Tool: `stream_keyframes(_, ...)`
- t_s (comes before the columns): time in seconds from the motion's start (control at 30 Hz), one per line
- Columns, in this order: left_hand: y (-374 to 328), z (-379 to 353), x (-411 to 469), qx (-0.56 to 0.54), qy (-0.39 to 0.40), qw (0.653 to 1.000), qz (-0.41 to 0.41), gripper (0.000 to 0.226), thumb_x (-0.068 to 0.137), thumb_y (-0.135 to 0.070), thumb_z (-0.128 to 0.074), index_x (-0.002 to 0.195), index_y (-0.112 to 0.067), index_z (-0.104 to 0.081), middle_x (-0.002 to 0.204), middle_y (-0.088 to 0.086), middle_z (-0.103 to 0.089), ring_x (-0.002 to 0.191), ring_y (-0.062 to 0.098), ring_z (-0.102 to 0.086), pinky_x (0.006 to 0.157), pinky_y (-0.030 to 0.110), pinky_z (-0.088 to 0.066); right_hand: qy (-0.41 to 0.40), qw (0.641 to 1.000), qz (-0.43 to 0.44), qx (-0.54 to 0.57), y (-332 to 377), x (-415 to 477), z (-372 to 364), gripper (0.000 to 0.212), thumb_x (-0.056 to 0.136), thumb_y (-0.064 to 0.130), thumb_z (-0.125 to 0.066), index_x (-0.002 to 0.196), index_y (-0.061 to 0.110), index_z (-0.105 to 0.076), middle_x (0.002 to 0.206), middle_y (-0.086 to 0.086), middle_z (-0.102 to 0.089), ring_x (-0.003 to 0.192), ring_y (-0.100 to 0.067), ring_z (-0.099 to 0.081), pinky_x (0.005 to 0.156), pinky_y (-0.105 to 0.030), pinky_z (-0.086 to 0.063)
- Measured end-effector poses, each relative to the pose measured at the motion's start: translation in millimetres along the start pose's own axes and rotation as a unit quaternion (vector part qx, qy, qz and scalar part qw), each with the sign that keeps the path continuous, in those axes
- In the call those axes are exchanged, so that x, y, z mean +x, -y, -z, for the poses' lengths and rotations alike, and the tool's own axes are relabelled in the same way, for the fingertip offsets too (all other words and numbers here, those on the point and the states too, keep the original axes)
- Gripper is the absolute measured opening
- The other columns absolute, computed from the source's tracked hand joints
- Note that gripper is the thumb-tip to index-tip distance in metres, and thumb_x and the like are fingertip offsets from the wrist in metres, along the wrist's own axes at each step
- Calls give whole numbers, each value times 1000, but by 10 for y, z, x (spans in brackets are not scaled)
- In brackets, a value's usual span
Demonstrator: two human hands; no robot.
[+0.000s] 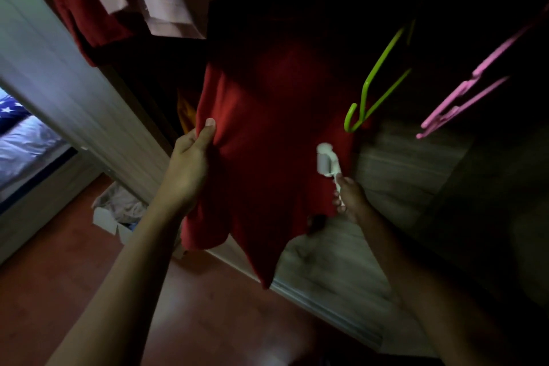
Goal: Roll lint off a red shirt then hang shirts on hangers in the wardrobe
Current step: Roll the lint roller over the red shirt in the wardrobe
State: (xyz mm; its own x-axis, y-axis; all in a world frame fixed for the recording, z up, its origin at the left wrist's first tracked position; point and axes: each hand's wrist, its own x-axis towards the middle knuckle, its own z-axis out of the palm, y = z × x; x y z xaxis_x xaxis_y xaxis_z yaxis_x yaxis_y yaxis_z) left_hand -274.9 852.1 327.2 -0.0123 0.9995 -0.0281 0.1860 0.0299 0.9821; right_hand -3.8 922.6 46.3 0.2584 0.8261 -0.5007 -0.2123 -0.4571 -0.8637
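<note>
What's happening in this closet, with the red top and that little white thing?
A person is cleaning lint off a red shirt that hangs down at the open wardrobe. The left hand grips the shirt's side edge, while the right hand holds a white lint roller by its handle, head against the fabric. A green hanger and a pink hanger hang empty nearby.
</note>
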Motion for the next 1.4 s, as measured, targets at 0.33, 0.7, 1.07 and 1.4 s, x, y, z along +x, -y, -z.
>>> stream_keyframes(0.33,-19,-4,3,13,-16,1000,5,36,106,-41,-42,99,-21,-71,93,-4,-79,92,9,-75,75,19,-55,114,990,-84,-25,-640,-149,-126,28,102,49,-44,105,23,-56,66,2,-45,40,-8,-37,39,-13,-22)
stream_keyframes(0.7,-80,-33,-132,14,-5,1000,-6,32,106,-40,-40,98,-27,-68,82,-18,-77,83,-2,-74,64,11,-54,302,919,-165,-193,-1277,-804,-195,29,99,50,-50,121,33,-58,68,3,-46,47,-5,-35,39,-17,-21)
stream_keyframes(1.07,-88,86,-215,24,-8,1000,-14,40,107,-40,-39,117,-15,-68,106,-3,-78,99,8,-74,77,17,-56,103,992,-64,-39,-850,-66,-218,28,100,49,-49,110,25,-59,68,2,-47,38,-5,-34,37,-11,-19)
stream_keyframes(1.4,50,9,-70,17,13,1000,-21,34,107,-41,-39,99,-24,-68,87,-14,-77,84,-4,-72,65,8,-53,37,995,-54,-69,-842,-325,-83,30,99,49,-51,102,22,-63,67,0,-50,41,-8,-39,40,-16,-23)
